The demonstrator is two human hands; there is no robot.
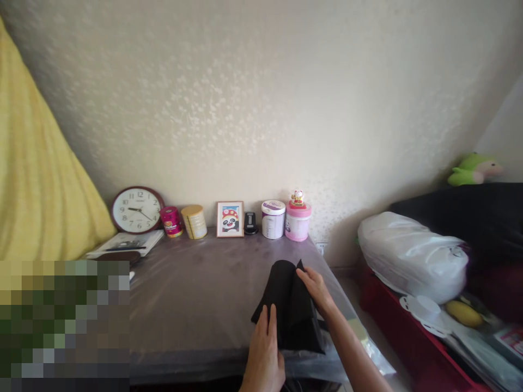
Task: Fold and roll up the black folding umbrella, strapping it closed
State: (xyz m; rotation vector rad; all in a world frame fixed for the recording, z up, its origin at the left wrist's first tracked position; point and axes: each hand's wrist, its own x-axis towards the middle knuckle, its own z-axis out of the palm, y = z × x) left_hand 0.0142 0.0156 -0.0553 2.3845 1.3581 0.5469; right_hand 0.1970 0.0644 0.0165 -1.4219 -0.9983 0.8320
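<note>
A black book-like thing with plain black leaves [273,286], perhaps an album, lies spread at the front right of the table. Its middle fold runs away from me and both halves curve up. My left hand [263,345] rests on the near part of the left half, fingers stretched out. At the upper edge of the right half, my right hand [312,286] pinches a raised leaf between thumb and fingers. No writing shows on the leaves.
A grey covered table [196,294] meets the wall. Along its back stand a clock [138,210], several tins, a framed panda picture [230,219] and a cat figurine [298,197]. Right of the table, a white plastic bag [412,250] sits on red furniture. The lower left is pixelated.
</note>
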